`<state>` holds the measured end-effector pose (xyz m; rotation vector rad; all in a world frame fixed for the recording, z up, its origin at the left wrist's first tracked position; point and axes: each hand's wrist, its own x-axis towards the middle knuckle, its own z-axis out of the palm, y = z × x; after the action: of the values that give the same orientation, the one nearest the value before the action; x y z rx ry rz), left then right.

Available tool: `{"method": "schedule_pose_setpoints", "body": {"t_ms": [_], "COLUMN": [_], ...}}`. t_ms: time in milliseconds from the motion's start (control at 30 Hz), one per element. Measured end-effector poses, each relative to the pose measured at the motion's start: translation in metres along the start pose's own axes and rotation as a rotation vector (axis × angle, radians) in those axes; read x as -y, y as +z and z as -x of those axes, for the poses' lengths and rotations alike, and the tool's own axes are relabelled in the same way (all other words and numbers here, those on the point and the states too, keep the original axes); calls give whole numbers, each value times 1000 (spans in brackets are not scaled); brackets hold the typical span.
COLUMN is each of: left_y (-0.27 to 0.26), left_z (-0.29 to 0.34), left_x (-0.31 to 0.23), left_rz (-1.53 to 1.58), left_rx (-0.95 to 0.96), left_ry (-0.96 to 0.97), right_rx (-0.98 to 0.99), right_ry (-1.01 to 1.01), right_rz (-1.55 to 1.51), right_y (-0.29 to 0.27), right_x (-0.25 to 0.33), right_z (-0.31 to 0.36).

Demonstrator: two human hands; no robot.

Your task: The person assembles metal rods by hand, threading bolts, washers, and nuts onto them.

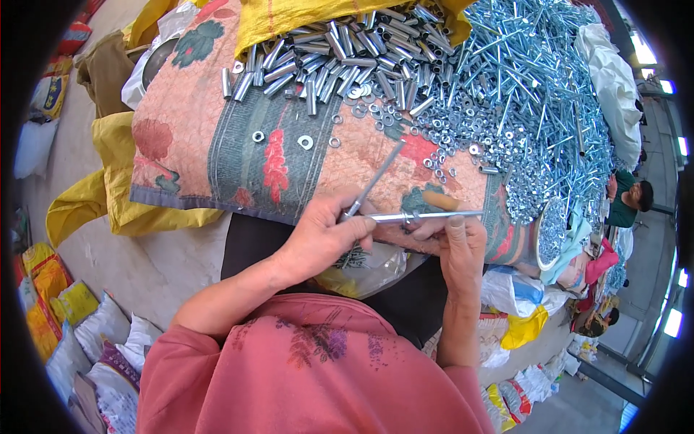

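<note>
My left hand (325, 235) is closed around two long metal bolts. One bolt (382, 168) slants up and away over the cloth. The other bolt (434, 215) lies almost level between my hands, and a small metal piece, perhaps a nut, shows near its middle. My right hand (463, 246) pinches this level bolt near its right end. A tan cover (439, 200) shows at one of its fingers. Beyond my hands, loose nuts (448, 134) and washers (305, 142) are scattered on the patterned cloth (275, 173).
Metal sleeves (340, 58) are heaped at the far side beside a yellow sack (289, 22). A big pile of long bolts (535, 79) covers the right. Below my hands is a clear plastic bag (376, 271) with bolts. White sacks (108, 322) stand at lower left; people sit at far right.
</note>
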<state>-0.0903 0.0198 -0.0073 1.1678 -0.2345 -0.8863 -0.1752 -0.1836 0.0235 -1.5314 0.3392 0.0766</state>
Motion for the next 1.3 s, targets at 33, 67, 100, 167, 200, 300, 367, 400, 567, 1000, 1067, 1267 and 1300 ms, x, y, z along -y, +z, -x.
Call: {"method": "schedule_pose_setpoints", "body": {"t_ms": [33, 67, 100, 167, 200, 300, 367, 400, 567, 1000, 1067, 1267, 1300], "left_y": [-3, 0, 4, 6, 3, 2, 9, 11, 3, 21, 21, 23, 21], "left_z": [-1, -2, -3, -1, -1, -7, -4, -4, -8, -1, 0, 1, 1], "left_x": [2, 2, 1, -1, -1, -5, -3, -1, 3, 14, 10, 25, 26], "left_rz": [64, 66, 35, 25, 25, 40, -4, 12, 112, -506, -524, -699, -756], "left_rx": [2, 5, 28, 37, 35, 16, 45, 59, 31, -139, -143, -148, -139], "left_ry": [-32, -29, -21, -46, -45, -75, -99, -106, -105, 455, 470, 642, 644], "right_rx": [-85, -169, -219, -96, 25, -128, -205, -202, -144, -255, -254, -321, -309], "right_ry": [-78, -157, -195, -128, -60, -137, -178, -179, -111, 66, 48, 53, 69], "right_rz": [8, 15, -12, -28, -45, -140, -201, -201, -189, -64, -66, -134, -134], "right_y": [7, 12, 15, 1, -6, 15, 16, 4, 13, 27, 33, 31, 31], "right_x": [-1, 0, 3, 3, 1, 0, 1, -3, -5, -11, -11, -19, -20], "right_z": [-2, -5, -7, -2, -1, -7, -7, -5, -3, 3, 5, 8, 10]}}
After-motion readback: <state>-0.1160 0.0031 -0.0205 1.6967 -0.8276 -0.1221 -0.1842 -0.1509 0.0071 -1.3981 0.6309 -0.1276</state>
